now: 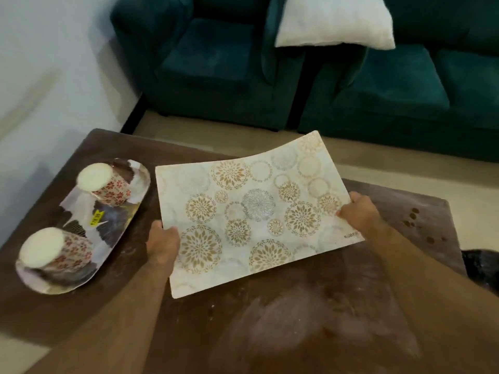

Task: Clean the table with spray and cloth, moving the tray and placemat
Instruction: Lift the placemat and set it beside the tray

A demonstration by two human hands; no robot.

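Placemat: you hold the pale rectangular placemat printed with gold floral circles (256, 211) by its two short edges, far end lifted off the dark brown wooden surface (310, 319), likely to bare it for wiping.
Left hand (162, 242): fingers pinch the left edge.
Right hand (360, 211): fingers pinch the right edge.
Tray: oval patterned tray (108, 225) with two floral cups (104, 186) sits just left, limiting leftward travel.
Residue: dusty smears and spots (413, 217) on the surface.
Spray, cloth: not in view.

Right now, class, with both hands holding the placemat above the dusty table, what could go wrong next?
1. The placemat, pinched by the left hand and right hand, sags and may sweep dust along the table.
2. Swinging it left could knock the two upside-down floral cups on the tray.
3. The brown spots near the right hand might smear onto the placemat's underside.
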